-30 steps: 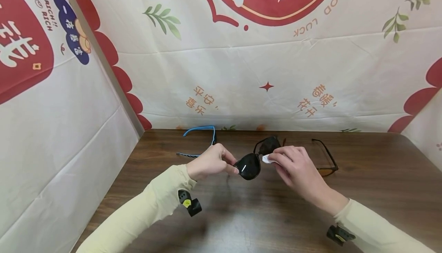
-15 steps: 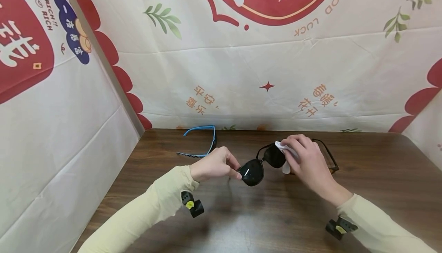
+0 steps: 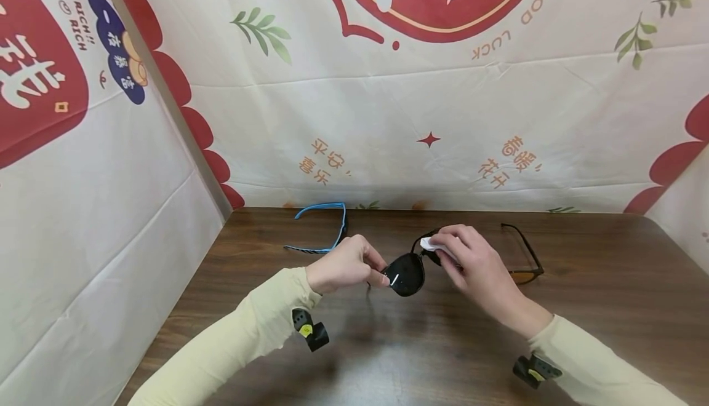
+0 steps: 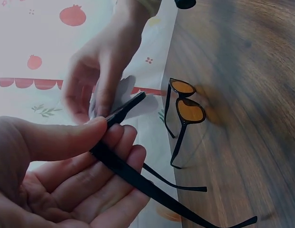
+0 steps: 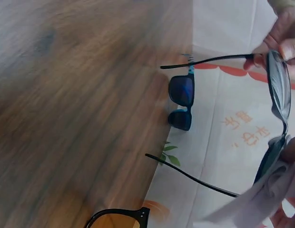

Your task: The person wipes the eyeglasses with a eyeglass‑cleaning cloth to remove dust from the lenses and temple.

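Observation:
Black sunglasses (image 3: 406, 275) with dark lenses are held above the table, tilted, their temples unfolded. My left hand (image 3: 349, 264) pinches them at one end by the hinge; in the left wrist view its thumb (image 4: 66, 137) lies on top of the frame and the fingers are beneath. My right hand (image 3: 479, 267) grips a pale cloth (image 3: 429, 244) against the other lens, near the bridge. Most of that lens is hidden behind the hand and cloth. In the right wrist view the cloth (image 5: 261, 199) wraps over the lower lens.
Blue-framed sunglasses (image 3: 339, 234) lie on the wooden table (image 3: 421, 357) at the back left. Black glasses with orange lenses (image 3: 523, 275) lie to the right, behind my right hand. A printed cloth backdrop (image 3: 382, 111) stands along the table's back edge.
My right hand moved with the cloth outward along the far lens, then back left toward the bridge. My left hand and the sunglasses shifted slightly right and down.

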Available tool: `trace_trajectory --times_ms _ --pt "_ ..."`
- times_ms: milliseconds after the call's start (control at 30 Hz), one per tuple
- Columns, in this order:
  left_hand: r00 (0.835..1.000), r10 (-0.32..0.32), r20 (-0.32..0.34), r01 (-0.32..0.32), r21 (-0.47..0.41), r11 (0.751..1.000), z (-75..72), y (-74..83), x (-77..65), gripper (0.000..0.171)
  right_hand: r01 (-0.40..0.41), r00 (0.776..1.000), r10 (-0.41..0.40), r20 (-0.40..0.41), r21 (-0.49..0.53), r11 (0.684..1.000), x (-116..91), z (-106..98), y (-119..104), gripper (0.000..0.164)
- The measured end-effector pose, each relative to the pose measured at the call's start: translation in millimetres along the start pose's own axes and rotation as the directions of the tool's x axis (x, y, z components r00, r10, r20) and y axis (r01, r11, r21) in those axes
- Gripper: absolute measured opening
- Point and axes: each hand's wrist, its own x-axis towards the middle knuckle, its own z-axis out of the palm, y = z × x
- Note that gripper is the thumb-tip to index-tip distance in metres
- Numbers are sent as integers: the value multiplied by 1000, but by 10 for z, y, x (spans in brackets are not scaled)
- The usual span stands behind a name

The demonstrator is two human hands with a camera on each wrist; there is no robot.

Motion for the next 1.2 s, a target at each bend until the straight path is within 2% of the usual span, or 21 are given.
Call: trace_trajectory --times_ms 100,333,467,600,633,733,767,867,933,1000,1100,1200 --pt "1000 8 -13 -8 -8 1000 -21 0 -1 4 30 999 -30 31 4 1000 -45 -6 -26 39" --pt "999 9 -36 -9 -17 1000 -113 3 1 5 49 998 -50 37 8 999 -179 -61 8 38" --pt "998 48 -46 -53 -105 993 -166 -9 28 7 15 1000 -15 2 26 1000 -247 -94 38 37" --pt "997 66 -36 -72 -220 973 -195 -24 43 8 -25 1000 25 -11 55 998 -299 -94 28 37" --pt "997 64 -33 -70 -245 967 -195 -22 43 9 -35 999 36 -13 67 997 -310 -88 21 36" --pt "997 71 -17 -73 -312 947 -181 -19 46 15 -83 996 86 -21 121 989 -324 -52 -16 11" --pt "997 73 -15 -74 -329 941 -171 -17 50 15 -100 994 105 -29 138 985 -324 -34 -34 11" --pt "997 74 -22 -78 -358 930 -135 -18 63 14 -157 984 169 -57 167 973 -304 43 -111 37" --pt "996 79 -31 -85 -368 926 -107 -33 74 13 -216 970 234 -72 191 957 -275 108 -173 36" --pt "997 74 -38 -83 -378 922 -73 -46 83 13 -298 944 322 -76 230 926 -239 173 -241 32" --pt "996 60 -59 -78 -399 914 -18 -78 95 15 -426 881 468 -70 315 848 -171 263 -340 25" --pt "995 19 -95 -58 -429 901 40 -117 114 17 -497 823 564 -71 391 775 -93 336 -427 21"
